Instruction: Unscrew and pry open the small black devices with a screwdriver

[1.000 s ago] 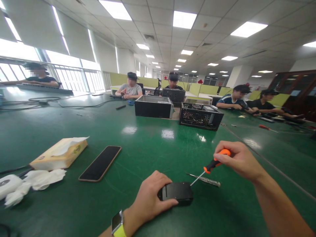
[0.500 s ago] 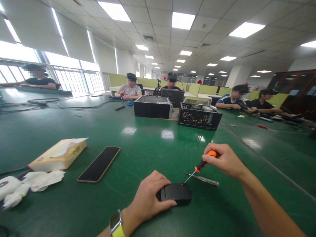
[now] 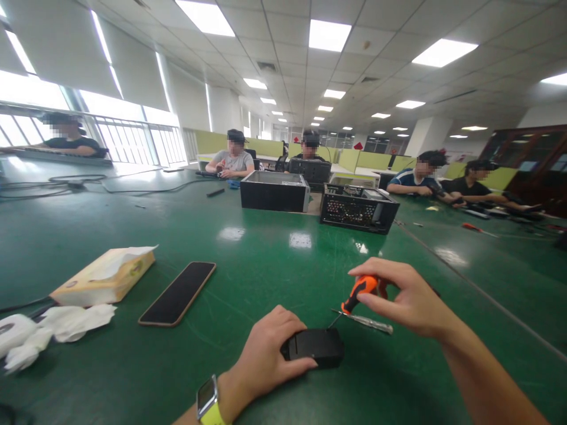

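Observation:
A small black plastic box (image 3: 319, 347) lies on the green table. My left hand (image 3: 270, 348) is closed around its left end, with the thumb on the near side. In my right hand (image 3: 398, 295) is an orange and black screwdriver (image 3: 359, 292), its handle loosely between thumb and fingers. The screwdriver leans to the right, and its tip meets the far right part of the box's top. Just behind the box lies a second, thin screwdriver with a clear handle (image 3: 372, 323).
A phone (image 3: 179, 294) and a tissue pack (image 3: 104, 280) lie on the left, beside crumpled tissues (image 3: 75, 321). Two computer cases (image 3: 274, 193) stand further back. Another orange screwdriver (image 3: 478, 229) is at far right. Several people sit around the table.
My right hand has shifted slightly left and its fingers have loosened and spread around the handle. The screwdriver stands steeper. My left hand and the box stay put.

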Available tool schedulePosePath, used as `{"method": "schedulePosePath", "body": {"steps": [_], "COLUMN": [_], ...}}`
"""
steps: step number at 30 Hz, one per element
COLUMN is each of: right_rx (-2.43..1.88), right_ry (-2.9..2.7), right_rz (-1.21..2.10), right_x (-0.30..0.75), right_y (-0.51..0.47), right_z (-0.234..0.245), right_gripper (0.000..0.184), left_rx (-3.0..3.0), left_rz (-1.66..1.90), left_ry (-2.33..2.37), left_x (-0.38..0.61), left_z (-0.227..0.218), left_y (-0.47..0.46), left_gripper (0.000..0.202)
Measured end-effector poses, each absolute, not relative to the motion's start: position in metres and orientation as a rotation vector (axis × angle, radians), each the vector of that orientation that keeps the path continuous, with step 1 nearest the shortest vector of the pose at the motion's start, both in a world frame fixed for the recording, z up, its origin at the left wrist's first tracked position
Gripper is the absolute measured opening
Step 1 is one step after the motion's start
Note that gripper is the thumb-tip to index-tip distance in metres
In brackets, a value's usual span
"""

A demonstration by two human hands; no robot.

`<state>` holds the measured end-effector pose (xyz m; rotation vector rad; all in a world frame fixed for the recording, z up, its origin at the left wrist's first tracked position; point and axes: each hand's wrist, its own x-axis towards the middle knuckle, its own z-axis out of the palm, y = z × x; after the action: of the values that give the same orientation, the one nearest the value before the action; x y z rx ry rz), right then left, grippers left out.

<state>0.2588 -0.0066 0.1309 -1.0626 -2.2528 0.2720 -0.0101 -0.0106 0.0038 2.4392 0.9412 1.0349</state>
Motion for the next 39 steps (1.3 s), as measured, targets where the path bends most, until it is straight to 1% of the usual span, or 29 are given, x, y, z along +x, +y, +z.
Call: {"method": "schedulePosePath", "body": {"steps": [3,5,11,16,19,22,27,33,39], "right_rx": [-1.083,-1.089,-1.062,-1.163,-1.113,-1.097,-1.175,-1.091,-1.144], "right_ry": [-2.206,-2.196,-2.286,-2.248,-2.308,-2.330,-2.296,-2.329,-2.308], "right_rz": [0.131,0.093,0.225,0.120,0.175,0.201,0.049,0.110,0.050], "right_x": [0.254,0.253,0.259,0.262,0.262,0.263,0.263,0.261,0.262], "right_y": [-0.008,-0.007,-0.009,-0.009,-0.010,-0.012,-0.012,-0.013,-0.012], "right_z": [0.128,0.127,0.133,0.133,0.135,0.137,0.135,0.136,0.135], "right_gripper": [0.019,0.018,0.022,0.023,0.021,0.024,0.027,0.029,0.028], "left_rx": [2.430,2.423,2.422,2.426,2.429,2.432,2.443,2.439,2.436], "left_rz": [1.029,1.028,1.023,1.019,1.013,1.015,1.019,1.001,1.001], "left_ry": [0.944,0.951,0.969,0.973,0.980,0.979,0.975,0.989,0.987], "left_x": [-0.010,-0.010,-0.010,-0.010,-0.010,-0.009,-0.009,-0.010,-0.010], "left_z": [0.004,0.003,0.003,0.003,0.003,0.004,0.005,0.006,0.005], "left_y": [-0.011,-0.011,-0.011,-0.011,-0.011,-0.011,-0.011,-0.011,-0.011], "left_gripper": [0.040,0.040,0.039,0.040,0.040,0.040,0.040,0.039,0.040]}}
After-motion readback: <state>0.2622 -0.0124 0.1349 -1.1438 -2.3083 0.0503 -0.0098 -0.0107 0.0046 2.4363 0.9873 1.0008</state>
